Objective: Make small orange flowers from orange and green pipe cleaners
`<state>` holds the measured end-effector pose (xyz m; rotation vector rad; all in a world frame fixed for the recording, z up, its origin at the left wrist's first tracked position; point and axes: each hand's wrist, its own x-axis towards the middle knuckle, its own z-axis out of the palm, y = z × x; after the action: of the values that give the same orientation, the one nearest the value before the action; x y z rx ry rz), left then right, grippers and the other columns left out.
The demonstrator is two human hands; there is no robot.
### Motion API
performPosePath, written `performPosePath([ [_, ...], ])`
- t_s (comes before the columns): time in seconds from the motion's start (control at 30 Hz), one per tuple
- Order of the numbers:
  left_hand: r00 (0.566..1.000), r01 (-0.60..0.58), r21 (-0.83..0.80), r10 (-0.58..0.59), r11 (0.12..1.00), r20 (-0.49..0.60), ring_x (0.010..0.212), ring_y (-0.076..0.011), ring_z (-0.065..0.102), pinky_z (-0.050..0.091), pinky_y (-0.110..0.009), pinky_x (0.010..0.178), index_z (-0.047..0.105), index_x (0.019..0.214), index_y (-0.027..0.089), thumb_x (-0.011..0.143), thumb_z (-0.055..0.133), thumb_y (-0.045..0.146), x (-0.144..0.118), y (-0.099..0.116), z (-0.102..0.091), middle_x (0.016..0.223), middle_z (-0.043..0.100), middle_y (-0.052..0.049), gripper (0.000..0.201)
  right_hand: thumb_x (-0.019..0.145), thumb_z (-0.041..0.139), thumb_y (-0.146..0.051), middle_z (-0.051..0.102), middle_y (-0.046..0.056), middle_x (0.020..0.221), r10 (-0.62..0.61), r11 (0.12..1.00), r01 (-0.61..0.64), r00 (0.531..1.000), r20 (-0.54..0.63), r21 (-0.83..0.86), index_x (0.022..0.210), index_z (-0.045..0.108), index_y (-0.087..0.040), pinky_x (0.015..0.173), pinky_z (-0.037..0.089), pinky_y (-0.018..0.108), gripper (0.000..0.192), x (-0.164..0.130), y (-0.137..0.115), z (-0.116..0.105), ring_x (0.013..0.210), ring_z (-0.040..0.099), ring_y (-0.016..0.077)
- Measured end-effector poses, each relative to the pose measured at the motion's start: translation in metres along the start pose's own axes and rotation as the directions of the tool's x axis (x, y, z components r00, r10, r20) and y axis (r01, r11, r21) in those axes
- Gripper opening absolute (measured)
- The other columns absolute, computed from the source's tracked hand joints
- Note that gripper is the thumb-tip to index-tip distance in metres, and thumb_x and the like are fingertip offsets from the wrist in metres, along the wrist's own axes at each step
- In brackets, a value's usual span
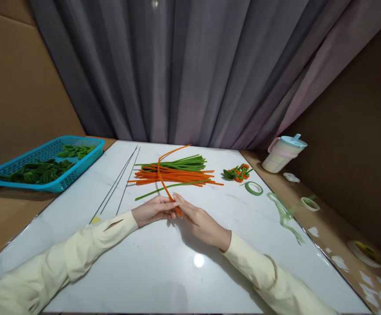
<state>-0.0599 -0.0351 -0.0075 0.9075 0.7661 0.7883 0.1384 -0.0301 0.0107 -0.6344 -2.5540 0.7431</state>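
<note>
My left hand (153, 210) and my right hand (201, 223) meet at the middle of the white table (177, 271). Both pinch the near end of one orange pipe cleaner (161, 175), which curves up and away over the pile. Behind my fingers lies a pile of orange pipe cleaners (177, 176) with green pipe cleaners (180, 162) along its far side. One green pipe cleaner (171, 187) lies loose in front of the pile.
A blue basket (75, 170) with green folded pieces stands at the left. Thin dark wires (120, 179) lie left of the pile. Small orange and green flowers (238, 173), green tape rolls (254, 188), a loose tape strip (284, 216) and a lidded cup (284, 153) are at the right.
</note>
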Motion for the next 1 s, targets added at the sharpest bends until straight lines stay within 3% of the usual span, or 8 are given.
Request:
performPosePath([
  [0.07, 1.0, -0.019, 0.012, 0.019, 1.0, -0.014, 0.061, -0.0084, 0.055, 0.045, -0.019, 0.061, 0.068, 0.083, 0.009, 0.076, 0.071, 0.03, 0.0, 0.001, 0.001, 0.078, 0.065, -0.006, 0.023, 0.09, 0.033, -0.009, 0.031, 0.006, 0.146, 0.05, 0.998, -0.049, 0.999, -0.022, 0.029, 0.143, 0.027, -0.018, 0.11, 0.032, 0.037, 0.053, 0.001, 0.002, 0.001, 0.134, 0.03, 0.0173],
  [0.13, 0.999, -0.029, 0.03, 0.029, 0.999, -0.016, 0.061, -0.0081, 0.055, 0.045, -0.019, 0.061, 0.068, 0.085, 0.008, 0.077, 0.07, 0.028, -0.001, 0.002, 0.003, 0.084, 0.066, -0.009, 0.023, 0.094, 0.036, -0.02, 0.047, 0.01, 0.135, 0.118, 0.993, -0.117, 0.992, -0.05, 0.021, 0.141, 0.031, -0.018, 0.1, 0.043, 0.039, 0.047, 0.001, 0.004, 0.0, 0.123, 0.047, 0.0211],
  [0.23, 0.999, -0.04, 0.057, 0.042, 0.998, -0.029, 0.061, -0.0082, 0.056, 0.045, -0.019, 0.061, 0.067, 0.087, 0.007, 0.077, 0.069, 0.028, -0.002, 0.003, 0.006, 0.087, 0.067, -0.01, 0.023, 0.091, 0.04, -0.016, 0.064, 0.01, 0.113, 0.143, 0.99, -0.143, 0.986, -0.088, 0.001, 0.134, 0.041, -0.017, 0.084, 0.051, 0.035, 0.043, -0.001, 0.007, -0.003, 0.098, 0.063, 0.0216],
  [0.37, 0.997, -0.042, 0.081, 0.047, 0.996, -0.061, 0.055, -0.0095, 0.057, 0.045, -0.02, 0.056, 0.062, 0.083, 0.009, 0.077, 0.068, 0.033, -0.003, 0.004, 0.011, 0.074, 0.067, -0.007, 0.026, 0.077, 0.04, 0.002, 0.066, 0.01, 0.102, 0.086, 0.993, -0.09, 0.994, -0.061, -0.071, 0.121, 0.053, -0.014, 0.078, 0.049, 0.03, 0.049, -0.002, 0.007, -0.007, 0.092, 0.062, 0.0201],
  [0.47, 0.997, -0.03, 0.108, 0.037, 0.994, -0.064, 0.046, -0.0101, 0.054, 0.043, -0.02, 0.048, 0.059, 0.08, 0.009, 0.075, 0.069, 0.036, -0.003, 0.004, 0.013, 0.055, 0.061, -0.002, 0.029, 0.072, 0.042, 0.003, 0.066, 0.01, 0.098, 0.09, 0.985, -0.093, 0.996, -0.027, -0.147, 0.119, 0.055, -0.012, 0.074, 0.047, 0.028, 0.051, -0.003, 0.005, -0.01, 0.089, 0.062, 0.0204],
  [0.63, 0.996, -0.027, 0.14, 0.038, 0.99, -0.075, 0.04, -0.0085, 0.051, 0.039, -0.018, 0.04, 0.057, 0.078, 0.009, 0.073, 0.071, 0.037, -0.003, 0.004, 0.012, 0.053, 0.059, 0.0, 0.031, 0.083, 0.048, -0.012, 0.067, 0.008, 0.095, 0.112, 0.973, -0.111, 0.994, -0.01, -0.2, 0.111, 0.061, -0.015, 0.072, 0.045, 0.029, 0.031, -0.003, -0.004, -0.018, 0.086, 0.06, 0.0205],
  [1.0, 0.997, -0.025, 0.177, 0.037, 0.984, -0.063, 0.047, -0.0134, 0.062, 0.036, -0.016, 0.037, 0.056, 0.077, 0.01, 0.074, 0.069, 0.039, -0.003, 0.004, 0.015, 0.06, 0.064, -0.003, 0.031, 0.086, 0.055, -0.042, 0.068, 0.004, 0.078, 0.193, 0.942, -0.216, 0.975, -0.112, -0.256, 0.095, 0.069, -0.021, 0.062, 0.037, 0.026, 0.027, -0.002, -0.008, -0.011, 0.074, 0.061, 0.0181],
])
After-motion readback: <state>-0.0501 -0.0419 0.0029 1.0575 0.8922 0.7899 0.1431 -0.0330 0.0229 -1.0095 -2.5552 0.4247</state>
